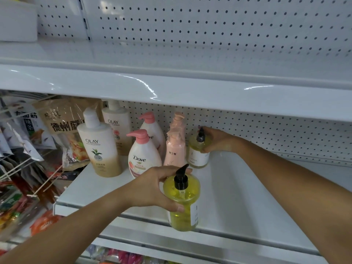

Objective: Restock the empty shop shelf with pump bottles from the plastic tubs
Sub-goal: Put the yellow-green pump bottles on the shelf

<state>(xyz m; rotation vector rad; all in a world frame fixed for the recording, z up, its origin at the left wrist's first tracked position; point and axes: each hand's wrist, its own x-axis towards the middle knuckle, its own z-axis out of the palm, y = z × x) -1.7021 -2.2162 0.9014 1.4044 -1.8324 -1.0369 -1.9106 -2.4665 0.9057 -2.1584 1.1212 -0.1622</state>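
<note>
Left hand (152,187) grips a yellow pump bottle (182,204), roughly upright, over the shelf (243,197) front edge. Right hand (217,140) clasps a second yellow bottle (198,157) standing at the back, just beside the pink bottles (175,149). I'd say the free spot lies straight ahead of the left hand.

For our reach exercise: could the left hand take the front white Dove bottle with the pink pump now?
Probably not yet: the left hand grips a yellow black-pumped plastic bottle. Nothing else blocks it; the white Dove bottle stands just behind.
</note>
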